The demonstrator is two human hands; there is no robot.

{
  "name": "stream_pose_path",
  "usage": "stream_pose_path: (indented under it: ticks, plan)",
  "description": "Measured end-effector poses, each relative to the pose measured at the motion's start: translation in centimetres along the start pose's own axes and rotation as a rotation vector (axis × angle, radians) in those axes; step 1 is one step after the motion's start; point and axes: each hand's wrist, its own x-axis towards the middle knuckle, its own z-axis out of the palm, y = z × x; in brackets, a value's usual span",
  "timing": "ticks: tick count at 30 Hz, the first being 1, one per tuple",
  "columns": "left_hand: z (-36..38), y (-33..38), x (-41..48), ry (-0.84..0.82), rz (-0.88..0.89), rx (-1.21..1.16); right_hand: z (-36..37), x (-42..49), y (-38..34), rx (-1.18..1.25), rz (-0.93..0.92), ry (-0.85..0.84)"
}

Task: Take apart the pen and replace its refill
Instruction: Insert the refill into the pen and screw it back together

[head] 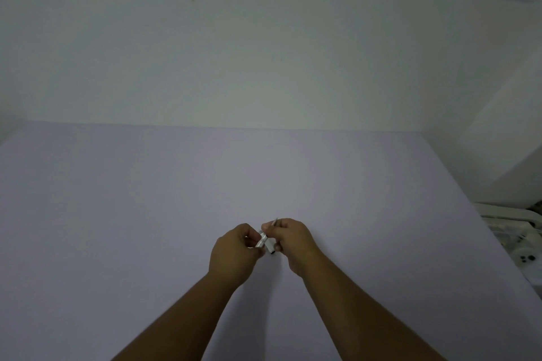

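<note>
Both hands meet above the middle of the pale lilac table [146,214]. My left hand [234,255] pinches a short silvery pen piece [261,242] between thumb and fingers. My right hand [293,243] grips another white pen part [271,248] with a dark open end pointing toward me. A thin tip [275,221] sticks up past the right fingers. The two pieces cross and touch between the hands. Fingers hide most of each piece, so I cannot tell whether they are joined.
A plain white wall [264,38] rises behind the table's far edge. Off the table's right edge lie white objects [519,246] with dark spots, low in the corner.
</note>
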Motion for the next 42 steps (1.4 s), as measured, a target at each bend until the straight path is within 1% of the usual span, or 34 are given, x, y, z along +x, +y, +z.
stream_pose_path:
  ticks: [5,7,9,11,13,15,16,20,24,29,31,32,35,37,39,42]
  plan:
    - [0.0,-0.4,0.6,-0.001,-0.011,-0.031,0.3,0.3,-0.2,-0.014,0.022,0.008]
    - [-0.2,-0.6,1.0,-0.021,-0.054,-0.066,0.2,0.7,-0.4,-0.056,0.013,-0.012]
    - [-0.4,-1.0,1.5,-0.017,-0.117,-0.128,0.0,1.6,-0.6,-0.13,-0.022,0.036]
    - [-0.6,-1.7,2.1,0.002,-0.179,-0.215,-0.4,2.8,-0.5,-0.252,-0.073,0.168]
    - [-0.7,-2.5,2.5,-0.008,-0.221,-0.271,-0.7,3.8,-0.2,-0.451,-0.104,0.222]
    - [-0.7,-3.2,3.1,-0.017,-0.249,-0.322,-0.4,4.5,0.5,-0.653,-0.1,0.181]
    - [-0.7,-3.5,3.3,-0.019,-0.265,-0.349,0.0,4.9,0.9,-0.715,-0.087,0.156]
    - [-0.8,-4.2,4.1,-0.069,-0.329,-0.434,1.4,5.9,2.3,-0.883,-0.061,0.108]
    - [-0.8,-4.8,4.8,-0.095,-0.356,-0.47,2.1,6.3,3.0,-1.011,-0.132,0.141]
    - [-0.8,-5.1,5.0,-0.102,-0.363,-0.449,2.3,6.5,3.1,-0.972,-0.127,0.137]
    - [-0.8,-5.2,5.0,-0.115,-0.363,-0.437,2.2,6.5,2.4,-0.896,-0.127,0.126]
    - [-0.9,-5.2,4.9,-0.122,-0.362,-0.431,2.1,6.3,1.7,-0.806,-0.128,0.131]
    - [-1.0,-5.0,4.6,-0.15,-0.348,-0.418,1.6,6.2,-0.2,-0.326,-0.104,0.171]
    - [-1.0,-4.7,4.3,-0.168,-0.335,-0.403,1.5,6.2,-1.4,-0.057,-0.07,0.167]
    - [-0.9,-4.3,4.0,-0.178,-0.324,-0.401,1.4,6.1,-2.3,0.102,-0.049,0.155]
    - [-0.8,-3.8,3.5,-0.181,-0.308,-0.407,1.3,5.3,-3.0,0.117,-0.05,0.114]
